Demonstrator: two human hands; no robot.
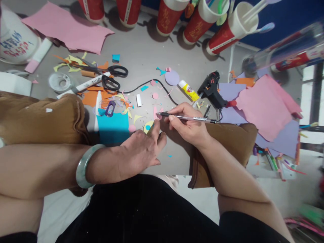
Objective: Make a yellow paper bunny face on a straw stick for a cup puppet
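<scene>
Pen (187, 118) is around the middle of the table (144, 45), slanting a bit, tip right at a small pink cutout (155, 110).

OK, left to right. Far left there's a white tub (17, 38) with writing on it, a pink sheet (68, 27) just beside it, and a brown cushion (40, 118) nearer the person. Then it gets messy: tape roll (60, 82), a white marker (86, 83) with the scissors (111, 81) lying over it, scraps everywhere. Closer in is a blue sheet (113, 128) with a little purple ring (110, 108) by its top edge.

Left hand (141, 148) comes next, palm down, fingers loosely spread and not gripping anything, index finger reaching to the pink cutout (can't tell if it's actually pressing). Yellow disc (145, 128) with a blue centre is partly under its fingers. Red cups (168, 18) line the back.

Right hand (193, 130) has the pen pinched between thumb and fingers, normal writing grip. Just past it: purple disc (172, 78), glue stick (188, 90), black glue gun (212, 88). Far right is a pile of purple sheets (233, 101) with a big pink piece (265, 108) on top.
</scene>
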